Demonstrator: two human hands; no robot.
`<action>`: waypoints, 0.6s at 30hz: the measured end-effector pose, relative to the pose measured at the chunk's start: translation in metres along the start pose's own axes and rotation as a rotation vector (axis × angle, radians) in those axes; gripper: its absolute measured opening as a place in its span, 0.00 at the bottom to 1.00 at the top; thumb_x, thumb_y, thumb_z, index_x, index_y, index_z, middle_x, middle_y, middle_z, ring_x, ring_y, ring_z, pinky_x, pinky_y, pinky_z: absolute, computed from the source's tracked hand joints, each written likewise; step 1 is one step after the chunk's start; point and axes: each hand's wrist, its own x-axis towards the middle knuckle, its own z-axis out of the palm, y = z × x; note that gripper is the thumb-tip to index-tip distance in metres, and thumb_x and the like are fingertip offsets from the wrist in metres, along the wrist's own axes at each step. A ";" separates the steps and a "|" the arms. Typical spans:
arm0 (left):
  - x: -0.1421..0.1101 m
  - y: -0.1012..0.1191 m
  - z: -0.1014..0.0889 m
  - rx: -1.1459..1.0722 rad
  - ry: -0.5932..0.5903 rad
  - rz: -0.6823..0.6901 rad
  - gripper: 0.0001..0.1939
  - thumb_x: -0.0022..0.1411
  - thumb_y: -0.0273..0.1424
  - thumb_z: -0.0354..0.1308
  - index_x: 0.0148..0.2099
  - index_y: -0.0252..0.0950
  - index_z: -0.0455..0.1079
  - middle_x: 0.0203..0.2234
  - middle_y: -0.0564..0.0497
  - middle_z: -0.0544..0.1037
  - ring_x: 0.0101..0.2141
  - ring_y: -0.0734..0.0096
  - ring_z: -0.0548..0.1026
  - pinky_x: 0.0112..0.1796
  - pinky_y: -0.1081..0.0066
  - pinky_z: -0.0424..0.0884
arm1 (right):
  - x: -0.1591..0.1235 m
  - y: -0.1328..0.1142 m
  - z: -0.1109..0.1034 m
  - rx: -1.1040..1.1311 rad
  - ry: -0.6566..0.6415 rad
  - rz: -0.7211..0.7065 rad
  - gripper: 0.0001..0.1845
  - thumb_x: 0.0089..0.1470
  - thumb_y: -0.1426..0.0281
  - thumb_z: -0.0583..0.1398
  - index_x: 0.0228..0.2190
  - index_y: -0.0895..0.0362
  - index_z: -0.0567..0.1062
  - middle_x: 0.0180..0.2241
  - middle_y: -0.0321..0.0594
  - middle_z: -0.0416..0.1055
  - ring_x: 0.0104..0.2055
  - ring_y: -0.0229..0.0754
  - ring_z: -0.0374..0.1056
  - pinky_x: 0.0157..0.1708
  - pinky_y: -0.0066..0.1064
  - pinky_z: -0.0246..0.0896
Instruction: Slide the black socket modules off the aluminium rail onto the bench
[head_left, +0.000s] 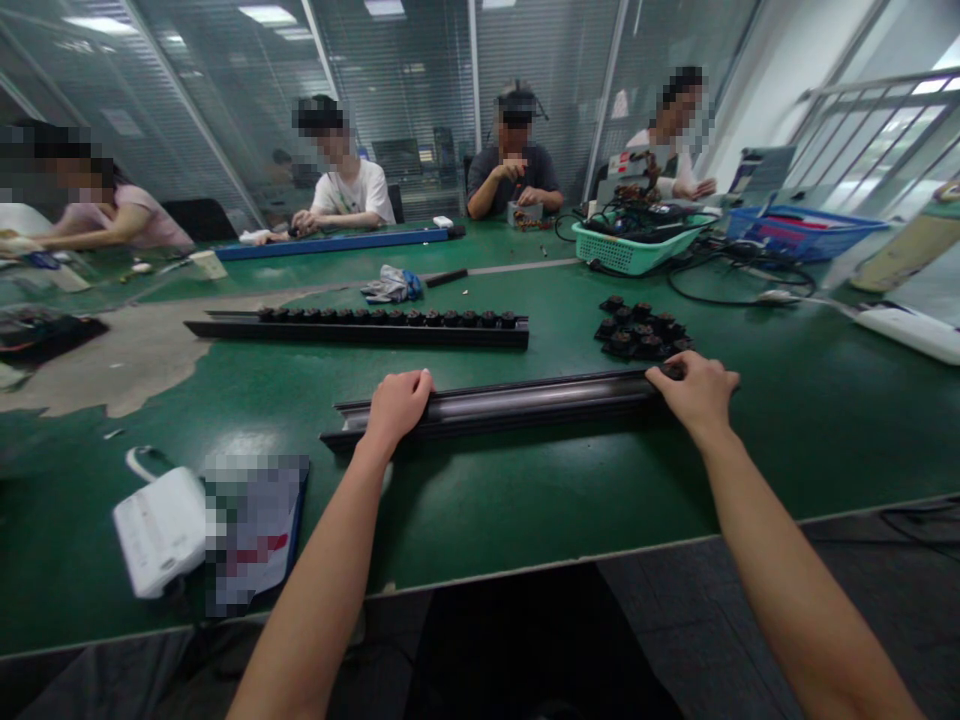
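A long black channel rail (pixel 525 402) with a shiny inner groove lies across the table before me. My left hand (pixel 400 408) is closed around it near its left end. At the right end, my right hand (pixel 699 392) is wrapped over the rail, its thumb beside a small dark part in the groove. Just beyond that hand sits a pile of small black square parts (pixel 637 328). Farther off on the left lies a second black rail (pixel 360 334), with a row of similar small parts seated along it.
Grey-blue gloves (pixel 392 285) and a short black bar (pixel 447 277) lie behind the rails. Near left are a white box-shaped device (pixel 161 530) and a blue-edged packet (pixel 262 530). A green basket (pixel 634 255) and a blue basket (pixel 802 240) stand back right. Several people sit opposite.
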 end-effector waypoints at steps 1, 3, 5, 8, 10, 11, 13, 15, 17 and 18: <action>0.000 0.000 0.000 -0.003 0.002 0.002 0.28 0.70 0.42 0.39 0.34 0.38 0.79 0.33 0.44 0.83 0.36 0.59 0.78 0.36 0.68 0.64 | 0.000 0.000 0.000 0.001 0.003 0.010 0.18 0.49 0.54 0.57 0.33 0.55 0.75 0.31 0.45 0.73 0.39 0.52 0.64 0.46 0.46 0.52; 0.000 0.000 0.000 -0.005 0.004 0.004 0.28 0.70 0.42 0.39 0.34 0.38 0.79 0.32 0.44 0.83 0.35 0.58 0.78 0.36 0.68 0.64 | 0.000 0.000 -0.001 0.004 0.010 0.024 0.19 0.49 0.54 0.57 0.33 0.55 0.76 0.31 0.45 0.73 0.40 0.52 0.64 0.46 0.47 0.50; 0.000 0.000 -0.001 -0.005 0.001 0.002 0.27 0.69 0.42 0.39 0.34 0.39 0.78 0.32 0.44 0.83 0.35 0.58 0.78 0.36 0.67 0.64 | 0.000 0.001 -0.001 0.007 0.015 0.034 0.19 0.49 0.54 0.57 0.33 0.55 0.76 0.31 0.46 0.73 0.40 0.53 0.64 0.46 0.47 0.50; 0.000 0.001 -0.001 -0.009 -0.004 -0.004 0.27 0.69 0.42 0.39 0.33 0.39 0.78 0.32 0.44 0.83 0.35 0.58 0.78 0.36 0.67 0.65 | 0.000 0.001 -0.001 0.006 0.016 0.046 0.19 0.48 0.54 0.57 0.33 0.55 0.76 0.32 0.46 0.73 0.40 0.53 0.64 0.46 0.47 0.50; 0.000 0.001 -0.001 -0.016 -0.004 -0.002 0.27 0.69 0.42 0.39 0.33 0.39 0.78 0.32 0.44 0.83 0.35 0.58 0.78 0.36 0.67 0.65 | 0.000 0.001 -0.001 0.002 0.017 0.051 0.19 0.49 0.54 0.57 0.34 0.55 0.76 0.33 0.47 0.73 0.40 0.54 0.64 0.46 0.48 0.50; 0.000 0.001 -0.001 -0.018 -0.004 -0.002 0.27 0.69 0.42 0.39 0.33 0.39 0.78 0.32 0.44 0.83 0.35 0.58 0.78 0.36 0.67 0.65 | 0.000 0.001 -0.001 0.001 0.017 0.049 0.19 0.49 0.54 0.57 0.34 0.55 0.75 0.33 0.47 0.73 0.40 0.54 0.64 0.46 0.48 0.50; 0.000 0.001 -0.001 -0.020 -0.002 -0.001 0.27 0.69 0.42 0.39 0.33 0.39 0.78 0.32 0.44 0.83 0.35 0.58 0.78 0.36 0.67 0.65 | 0.000 0.001 -0.002 0.000 0.017 0.046 0.19 0.49 0.54 0.57 0.34 0.55 0.75 0.33 0.47 0.73 0.40 0.54 0.63 0.45 0.48 0.50; 0.000 0.002 -0.001 -0.018 0.000 -0.002 0.28 0.69 0.42 0.39 0.33 0.39 0.78 0.32 0.44 0.83 0.35 0.58 0.78 0.37 0.67 0.65 | 0.000 0.001 -0.003 -0.003 0.014 0.045 0.19 0.49 0.54 0.56 0.33 0.55 0.75 0.33 0.48 0.73 0.40 0.54 0.63 0.45 0.48 0.50; 0.000 0.002 -0.001 -0.015 0.001 -0.002 0.28 0.69 0.42 0.39 0.33 0.39 0.78 0.33 0.44 0.83 0.35 0.58 0.78 0.37 0.67 0.65 | 0.000 0.002 -0.003 -0.010 0.012 0.049 0.19 0.49 0.54 0.56 0.34 0.55 0.75 0.33 0.47 0.72 0.40 0.54 0.62 0.45 0.48 0.50; 0.000 0.002 -0.001 -0.016 0.002 -0.001 0.28 0.69 0.42 0.39 0.33 0.39 0.78 0.33 0.44 0.83 0.35 0.58 0.78 0.37 0.67 0.65 | 0.000 0.002 -0.003 -0.015 0.012 0.055 0.19 0.49 0.54 0.56 0.34 0.55 0.75 0.33 0.47 0.72 0.40 0.54 0.62 0.45 0.49 0.50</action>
